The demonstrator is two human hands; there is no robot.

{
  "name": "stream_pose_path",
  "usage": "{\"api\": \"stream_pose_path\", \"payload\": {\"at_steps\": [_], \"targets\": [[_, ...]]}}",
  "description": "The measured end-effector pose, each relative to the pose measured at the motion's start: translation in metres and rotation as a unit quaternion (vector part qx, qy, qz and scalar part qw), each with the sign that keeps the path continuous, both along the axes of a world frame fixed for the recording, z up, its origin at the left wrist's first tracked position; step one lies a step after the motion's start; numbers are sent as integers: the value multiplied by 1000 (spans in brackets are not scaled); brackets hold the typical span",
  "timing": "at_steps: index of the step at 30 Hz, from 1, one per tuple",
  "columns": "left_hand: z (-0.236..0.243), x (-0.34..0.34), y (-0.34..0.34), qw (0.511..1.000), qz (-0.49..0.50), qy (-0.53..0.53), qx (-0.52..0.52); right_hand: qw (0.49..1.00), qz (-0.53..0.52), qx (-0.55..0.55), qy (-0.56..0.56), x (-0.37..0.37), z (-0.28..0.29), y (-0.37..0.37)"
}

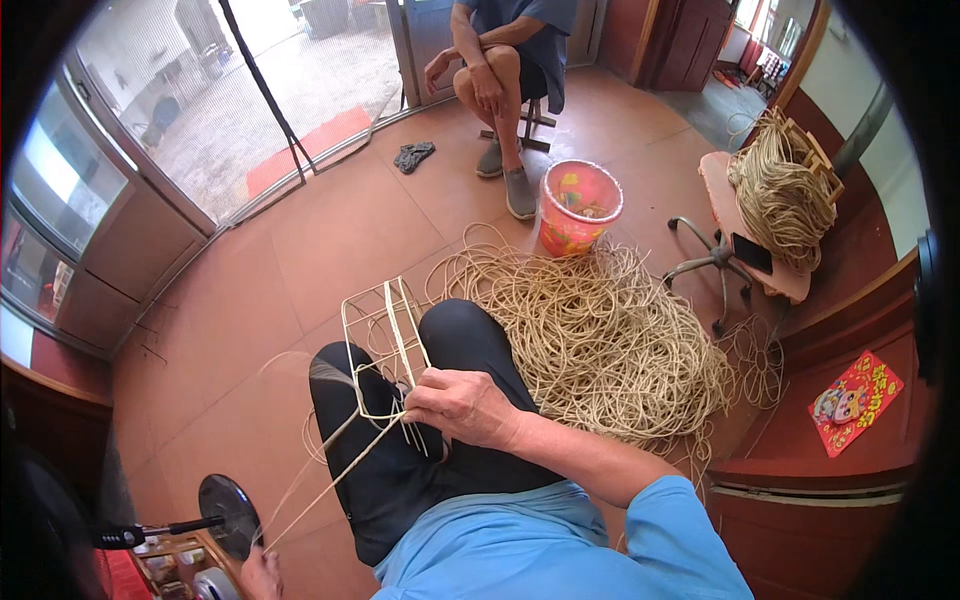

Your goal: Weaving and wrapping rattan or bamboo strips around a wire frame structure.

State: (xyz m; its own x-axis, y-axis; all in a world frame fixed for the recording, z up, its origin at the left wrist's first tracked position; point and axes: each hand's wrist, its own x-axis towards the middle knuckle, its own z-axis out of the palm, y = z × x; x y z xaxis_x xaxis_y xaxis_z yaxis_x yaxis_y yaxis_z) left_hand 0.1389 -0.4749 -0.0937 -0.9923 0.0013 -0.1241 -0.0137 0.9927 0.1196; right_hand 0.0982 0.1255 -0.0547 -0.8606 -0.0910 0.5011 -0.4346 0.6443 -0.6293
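- two bare hands are at work over the lap; the right hand [458, 405] has its thumb and fingers pressed together, clamped on the near right corner of a pale open frame [398, 330].
- the frame lies above the knees, mostly beyond and to the left of those fingertips; short loose ends stick out just below the pinch.
- the left hand [262, 575], low at the lower edge and partly cut off, is well apart from the frame, its fingers seemingly closed on a cord [340, 477].
- that cord runs straight from the right fingertips down to the left ones; a thin blurred strand shows beside it.
- black trousers [395, 510] are under the frame and cord.
- the floor [220, 380] is reddish-brown tile; just right of the knees a big tangled heap of tan cord [610, 350] covers it.
- touching or just behind the heap stands a pink-red bucket [568, 240] with a pale rim.
- on the right, a wheeled chair [716, 185] carries a thick tan bundle [780, 190] and a black phone [752, 253].
- nearer, a red card [856, 402] lies on a dark red wooden surface.
- at the far side another person [515, 60] sits, forearms crossed, near a dark crumpled cloth [413, 157].
- a screened doorway [330, 70] opens at upper left.
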Motion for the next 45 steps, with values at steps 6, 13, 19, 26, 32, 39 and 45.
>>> {"api": "stream_pose_path", "payload": {"at_steps": [6,13,19,26,32,39,45], "targets": [[-6,38,-222,953,166,-60,-245,1000,-7,-22,-3,0,1,0],[36,-42,-62,966,206,-139,67,998,-32,-29,-46,-3,6,-16],[49,-52,248,846,0,-135,517,979,-80,-123,-139,-1,18,-21],[31,-31,375,671,1,-157,724,989,-55,-86,-110,0,5,-17],[31,-32,392,600,-26,-215,770,995,-27,-41,-86,2,3,-11],[41,-26,379,846,-96,-59,521,995,7,-36,-92,6,12,-4],[63,-9,309,835,-88,-127,528,997,-16,-46,-52,7,5,-8]]}}
